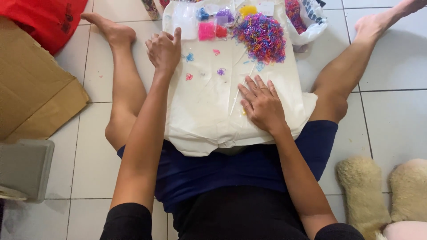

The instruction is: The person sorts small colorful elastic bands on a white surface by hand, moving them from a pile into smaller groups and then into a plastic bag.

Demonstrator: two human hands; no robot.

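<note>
A white plastic sheet [209, 102] lies between my spread legs on the tiled floor. My left hand [163, 50] rests at the sheet's left edge, fingers curled with the forefinger pointing up; I cannot see anything in it. My right hand [262, 104] lies flat on the sheet, fingers apart, beside a thin white stick [235, 103]. A heap of small multicoloured rubber bands [261, 36] sits at the sheet's far end. Next to it are small clear bags of sorted bands, pink [206, 31], purple [225, 16] and blue [202, 14]. A few loose bands [221, 71] lie mid-sheet.
Flattened cardboard [31, 84] and a red cloth [46, 20] lie at the left, a grey box [24, 169] below them. A white plastic bag with more bands [307, 22] sits top right. Fluffy beige slippers [382, 191] are at the lower right.
</note>
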